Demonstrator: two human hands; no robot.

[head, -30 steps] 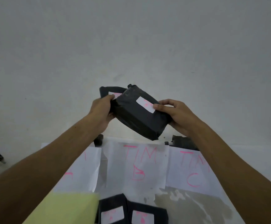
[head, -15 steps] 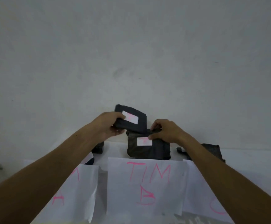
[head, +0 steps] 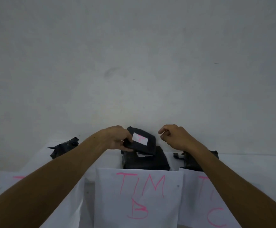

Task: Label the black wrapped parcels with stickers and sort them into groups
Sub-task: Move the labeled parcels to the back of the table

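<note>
My left hand (head: 120, 140) grips a flat black parcel (head: 146, 143) with a white sticker (head: 140, 138) marked in pink, held tilted just above another black parcel (head: 150, 159). That lower parcel lies by the wall behind the paper sheet reading "TIM B" (head: 138, 195), its own sticker partly covered. My right hand (head: 173, 137) hovers to the right of the held parcel, fingers loosely curled and holding nothing.
A crumpled black parcel (head: 64, 148) lies at the left behind the left sheet (head: 7, 180). Another black parcel (head: 198, 159) sits behind the sheet marked with a C (head: 206, 203), partly hidden by my right arm. A plain grey wall rises right behind the table.
My right hand has let go of the thicker parcel, which now lies behind the "TIM B" sheet, and lifted away. My left hand has lowered the flat parcel over it.
</note>
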